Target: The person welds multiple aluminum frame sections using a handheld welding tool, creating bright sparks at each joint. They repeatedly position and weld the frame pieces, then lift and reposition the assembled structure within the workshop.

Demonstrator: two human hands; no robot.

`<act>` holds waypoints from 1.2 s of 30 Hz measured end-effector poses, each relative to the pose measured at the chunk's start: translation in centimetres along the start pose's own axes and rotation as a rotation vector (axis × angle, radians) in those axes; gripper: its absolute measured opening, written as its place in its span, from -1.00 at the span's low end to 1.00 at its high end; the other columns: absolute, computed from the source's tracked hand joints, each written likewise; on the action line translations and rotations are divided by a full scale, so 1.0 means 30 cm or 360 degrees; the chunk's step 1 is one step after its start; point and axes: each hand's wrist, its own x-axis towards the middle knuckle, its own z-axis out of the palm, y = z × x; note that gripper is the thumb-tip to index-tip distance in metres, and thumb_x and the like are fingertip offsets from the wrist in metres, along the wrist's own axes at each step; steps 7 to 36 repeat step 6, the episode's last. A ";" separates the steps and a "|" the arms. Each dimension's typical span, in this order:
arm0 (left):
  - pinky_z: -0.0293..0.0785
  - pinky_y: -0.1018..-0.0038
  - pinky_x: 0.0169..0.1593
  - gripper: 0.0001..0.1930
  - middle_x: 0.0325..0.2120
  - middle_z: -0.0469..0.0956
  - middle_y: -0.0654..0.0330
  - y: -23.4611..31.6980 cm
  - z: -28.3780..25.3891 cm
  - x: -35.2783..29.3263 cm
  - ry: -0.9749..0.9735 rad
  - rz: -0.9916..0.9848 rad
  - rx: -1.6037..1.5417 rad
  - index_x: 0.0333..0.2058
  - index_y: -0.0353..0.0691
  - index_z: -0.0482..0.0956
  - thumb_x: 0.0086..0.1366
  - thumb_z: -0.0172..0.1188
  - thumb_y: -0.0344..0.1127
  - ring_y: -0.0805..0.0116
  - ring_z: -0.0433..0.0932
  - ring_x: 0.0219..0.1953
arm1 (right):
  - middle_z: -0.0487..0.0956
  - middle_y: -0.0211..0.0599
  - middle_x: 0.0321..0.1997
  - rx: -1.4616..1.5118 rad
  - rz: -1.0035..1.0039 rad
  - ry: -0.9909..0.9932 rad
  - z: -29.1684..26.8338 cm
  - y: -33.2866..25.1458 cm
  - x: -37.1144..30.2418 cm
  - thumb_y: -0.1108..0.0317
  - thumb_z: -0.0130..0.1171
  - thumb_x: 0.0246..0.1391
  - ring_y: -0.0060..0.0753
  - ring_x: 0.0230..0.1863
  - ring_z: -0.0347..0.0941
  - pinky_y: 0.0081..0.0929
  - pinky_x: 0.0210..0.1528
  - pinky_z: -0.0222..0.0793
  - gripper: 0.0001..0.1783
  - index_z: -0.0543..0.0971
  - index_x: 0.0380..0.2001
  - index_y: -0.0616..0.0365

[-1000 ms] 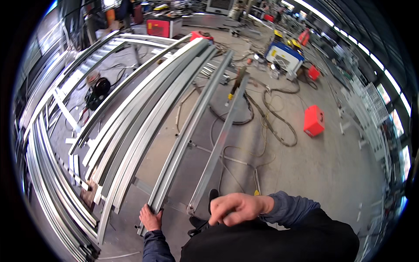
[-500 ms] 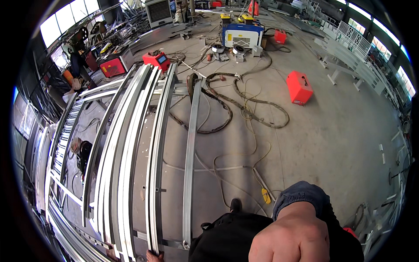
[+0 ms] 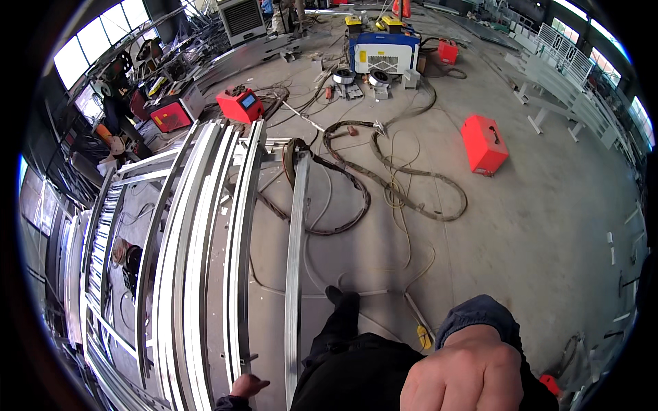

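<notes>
My left hand [image 3: 248, 385] is low in the view, beside the near end of a pair of long silvery metal tubes [image 3: 237, 274]. One of its digits is stretched out to the right, and nothing shows in its grasp. A short dark peg [image 3: 249, 358] sticks out from the tubes just above it. My right hand [image 3: 466, 375] looms large at the lower right, knuckles up and fingers curled under. Whatever it holds, if anything, is hidden. A single metal tube [image 3: 295, 274] lies between the pair and my leg.
More long tubes [image 3: 177, 274] lie to the left, near a crouched person [image 3: 127, 257]. Hoses and cables [image 3: 418, 198] loop over the floor ahead. A red case [image 3: 484, 145] stands right of them, a blue and white machine [image 3: 384, 55] farther back. A yellow piece [image 3: 423, 337] lies near my right hand.
My left hand has come off the tube end and risen slightly, a digit now extended. My leg has stepped forward beside the single tube. The right hand has barely shifted.
</notes>
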 end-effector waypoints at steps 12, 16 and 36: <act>0.67 0.13 0.10 -0.49 -0.05 0.79 -0.03 0.540 -0.907 0.420 0.1266 0.0426 -0.0496 0.05 -0.18 0.77 0.27 0.47 0.05 -0.04 0.76 0.01 | 0.56 -0.18 -0.47 0.0084 0.0243 -0.0068 -0.490 0.124 0.321 0.40 0.24 0.41 -0.24 -0.61 0.32 -0.22 -0.57 0.12 -0.81 0.73 -0.08 0.29; 0.67 0.13 0.10 -0.49 -0.05 0.79 -0.03 0.540 -0.907 0.420 0.1266 0.0426 -0.0496 0.05 -0.18 0.77 0.27 0.47 0.05 -0.04 0.76 0.01 | 0.56 -0.18 -0.47 0.0084 0.0243 -0.0068 -0.490 0.124 0.321 0.40 0.24 0.41 -0.24 -0.61 0.32 -0.22 -0.57 0.12 -0.81 0.73 -0.08 0.29; 0.67 0.13 0.10 -0.49 -0.05 0.79 -0.03 0.540 -0.907 0.420 0.1266 0.0426 -0.0496 0.05 -0.18 0.77 0.27 0.47 0.05 -0.04 0.76 0.01 | 0.56 -0.18 -0.47 0.0084 0.0243 -0.0068 -0.490 0.124 0.321 0.40 0.24 0.41 -0.24 -0.61 0.32 -0.22 -0.57 0.12 -0.81 0.73 -0.08 0.29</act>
